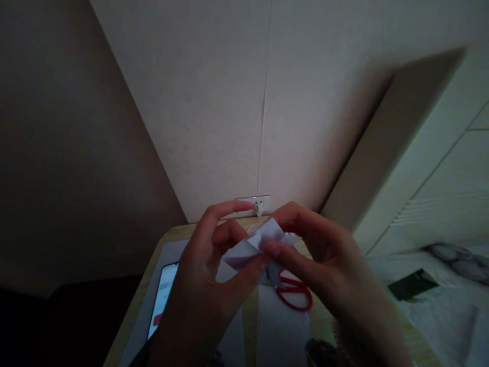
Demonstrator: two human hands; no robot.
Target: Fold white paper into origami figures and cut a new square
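A small piece of folded white paper [244,251] is held up between both hands, above a wooden table. My left hand [214,280] grips its lower left side, thumb against the near face and the index finger stretched out beyond it. On the other side, my right hand [324,260] pinches the upper right part between thumb and fingers. Several creases and flaps show on the paper; its far side is hidden. Just below the hands lie scissors with red handles [296,291], their blades mostly covered by the paper.
A lit phone [162,295] lies at the left, partly behind my left hand, on white paper sheets [282,331]. The wooden table [250,326] meets a wall with a socket and plug [259,208]. At the right, a dark green packet [413,284] rests on pale fabric.
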